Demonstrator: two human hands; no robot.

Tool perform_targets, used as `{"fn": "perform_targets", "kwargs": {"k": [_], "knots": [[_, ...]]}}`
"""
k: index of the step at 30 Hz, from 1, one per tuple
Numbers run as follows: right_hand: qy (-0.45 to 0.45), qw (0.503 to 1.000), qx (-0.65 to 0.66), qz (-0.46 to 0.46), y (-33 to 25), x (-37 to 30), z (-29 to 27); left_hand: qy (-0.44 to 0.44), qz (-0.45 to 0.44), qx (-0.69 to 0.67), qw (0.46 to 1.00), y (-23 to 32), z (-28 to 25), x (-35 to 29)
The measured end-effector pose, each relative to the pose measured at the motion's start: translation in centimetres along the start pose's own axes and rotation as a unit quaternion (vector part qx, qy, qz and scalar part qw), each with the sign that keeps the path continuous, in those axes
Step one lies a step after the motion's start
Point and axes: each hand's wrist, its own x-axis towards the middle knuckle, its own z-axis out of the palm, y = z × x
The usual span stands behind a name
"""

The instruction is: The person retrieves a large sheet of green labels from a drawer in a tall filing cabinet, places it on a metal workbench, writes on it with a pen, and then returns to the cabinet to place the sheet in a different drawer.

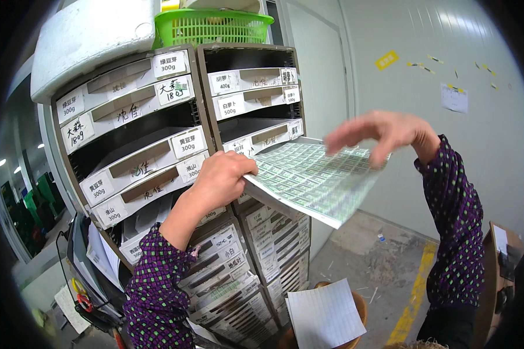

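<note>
A stack of green-and-white printed label sheets (311, 174) lies in a shallow grey drawer (282, 202) pulled out of the right-hand cabinet. My left hand (222, 176) is closed over the left edge of the drawer and sheets, its fingertips partly hidden. Above the far right part of the stack hovers my right hand (387, 135), blurred by motion, with fingers apart and nothing seen in them. The sheets' front edge overhangs toward me.
A left-hand drawer cabinet (151, 157) with labelled fronts carries a white foam box (96, 43). On the right cabinet sits a green basket (212, 24). White paper (326, 314) rests on a round bin (362, 308) below. Folders (93, 256) stand at lower left.
</note>
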Motion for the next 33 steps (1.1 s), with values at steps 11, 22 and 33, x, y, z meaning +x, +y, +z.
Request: {"fn": "perform_targets", "kwargs": {"k": [11,22,33], "knots": [[-0.144,0.938,-0.179,0.258,10.1,12.1,1.9,-0.166,-0.100,-0.013,0.981,0.2,0.7,4.1],[-0.018,0.958,-0.224,0.179,6.5,10.6,-1.5,-0.139,-0.084,0.117,0.980,-1.4,4.2,5.2],[0.105,0.952,-0.285,-0.037,6.8,-0.6,2.4,-0.289,-0.115,0.065,0.948,-0.3,2.3,8.2]]}}
